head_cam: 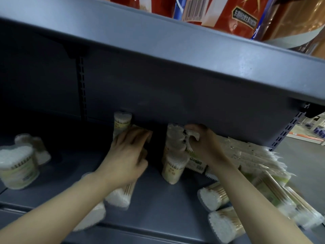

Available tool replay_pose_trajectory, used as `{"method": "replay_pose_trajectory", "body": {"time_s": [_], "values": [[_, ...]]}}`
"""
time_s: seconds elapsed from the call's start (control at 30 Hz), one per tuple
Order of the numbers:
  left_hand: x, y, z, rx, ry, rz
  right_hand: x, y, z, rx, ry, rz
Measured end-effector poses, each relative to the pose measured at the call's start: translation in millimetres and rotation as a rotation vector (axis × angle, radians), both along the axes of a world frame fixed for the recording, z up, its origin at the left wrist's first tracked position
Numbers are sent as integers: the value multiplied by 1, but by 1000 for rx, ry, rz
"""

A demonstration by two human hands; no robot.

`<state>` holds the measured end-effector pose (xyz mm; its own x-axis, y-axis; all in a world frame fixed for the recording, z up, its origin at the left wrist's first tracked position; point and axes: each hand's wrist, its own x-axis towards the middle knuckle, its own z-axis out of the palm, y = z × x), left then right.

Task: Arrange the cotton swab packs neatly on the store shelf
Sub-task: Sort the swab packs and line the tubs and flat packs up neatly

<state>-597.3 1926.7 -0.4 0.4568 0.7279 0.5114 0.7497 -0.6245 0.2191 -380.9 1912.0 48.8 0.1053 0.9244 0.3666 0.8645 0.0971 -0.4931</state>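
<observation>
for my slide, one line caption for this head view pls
Both hands, left hand and right hand, handle cotton swab packs on a grey store shelf.

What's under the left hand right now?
Under the left hand lies a swab pack on the shelf; its cotton end shows below the wrist. The rest, and how the fingers hold it, is covered.

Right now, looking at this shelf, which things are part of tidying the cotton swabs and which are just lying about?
Part of the job:
- upright swab tubs, right hand on them
- swab pack under the left hand
- tipped tubs
- flat swab bags
- tubs at far left
- shelf

Just there:
- red packages on the shelf above
</observation>
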Motion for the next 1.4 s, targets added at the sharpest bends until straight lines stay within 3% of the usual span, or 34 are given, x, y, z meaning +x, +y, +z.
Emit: {"method": "replay_pose_trajectory", "body": {"time_s": [0.53, 0.83, 0.97, 1.2, 1.4], "values": [[-68, -16, 1, -121, -150, 275, -83, -15, -18, -131, -163, 294], [-79, -34, -4, -212, -204, 265, -100, -36, -27, -200, -147, 652], [-81, -41, -5, -227, -186, 263, -105, -40, -30, -220, -209, 632], [-101, -45, -4, -269, -185, 326, -120, -44, -28, -234, -150, 640], [-121, -50, -8, -328, -163, 370, -150, -41, -26, -432, -253, 743]]}}
